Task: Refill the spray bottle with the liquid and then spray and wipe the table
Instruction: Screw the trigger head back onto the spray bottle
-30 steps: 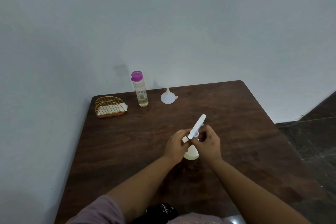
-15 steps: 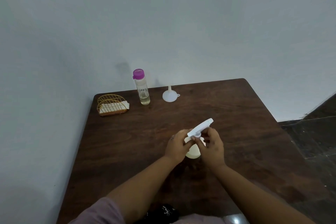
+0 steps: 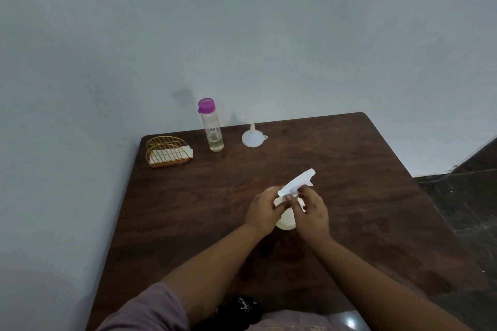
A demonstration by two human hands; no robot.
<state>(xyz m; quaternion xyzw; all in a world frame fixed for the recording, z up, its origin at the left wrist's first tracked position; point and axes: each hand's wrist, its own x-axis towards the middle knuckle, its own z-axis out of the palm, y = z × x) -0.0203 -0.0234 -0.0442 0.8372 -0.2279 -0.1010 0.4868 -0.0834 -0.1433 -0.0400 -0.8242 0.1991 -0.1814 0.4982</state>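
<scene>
A plain room in a home, by the look of it.
A dark wooden table [image 3: 349, 196] stands against a bare pale wall [image 3: 242, 35] over dark floor tiles [image 3: 468, 201].

Spray bottle [image 3: 286, 219] at mid surface [image 3: 363, 196] between left hand [image 3: 265, 209] and right hand [image 3: 313, 212], along the far edge a wire holder [image 3: 168, 152] at left, perhaps holding napkins, refill bottle [image 3: 212, 126] right of it, funnel [image 3: 252, 137] further right
</scene>
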